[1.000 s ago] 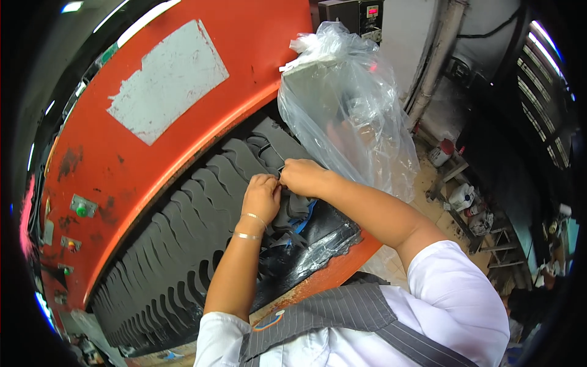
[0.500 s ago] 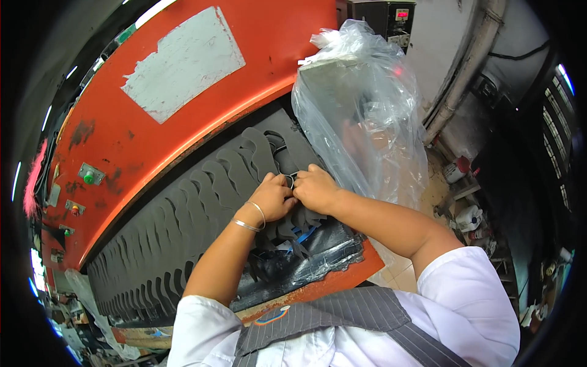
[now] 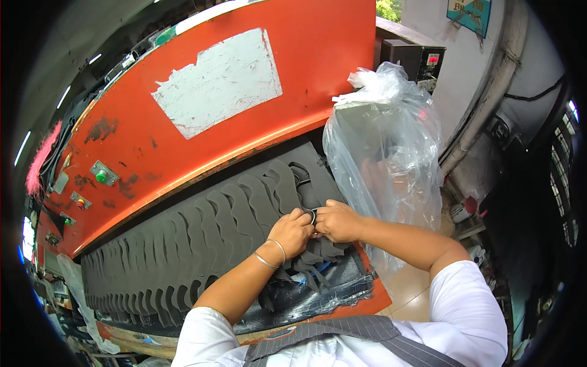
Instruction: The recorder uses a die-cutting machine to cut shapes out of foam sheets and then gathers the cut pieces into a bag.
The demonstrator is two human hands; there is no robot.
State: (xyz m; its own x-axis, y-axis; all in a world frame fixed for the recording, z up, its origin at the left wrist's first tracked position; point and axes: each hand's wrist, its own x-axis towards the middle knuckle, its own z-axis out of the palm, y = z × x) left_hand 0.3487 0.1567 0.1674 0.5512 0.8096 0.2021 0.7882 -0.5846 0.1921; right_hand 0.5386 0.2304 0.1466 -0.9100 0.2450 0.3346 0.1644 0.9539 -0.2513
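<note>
While my left hand (image 3: 292, 233) and right hand (image 3: 337, 221) meet with fingertips close together, the grey foam-like sheet (image 3: 177, 238) lies below them and extends to my left, its long axis rising from lower left to upper right. The right hand is nearer to the sheet's right end; the left one is just beside it, near the wavy slits. The fingers of both are bent inward, at a thin curved band (image 3: 313, 216) (whether they pinch this or the sheet, I cannot tell). Under the sheet is a dark, shiny bed (image 3: 333, 295), and behind it stands the orange machine (image 3: 318, 67). On my right there is a clear plastic bag (image 3: 385, 171) and, farther, a pipe (image 3: 507, 61).
</note>
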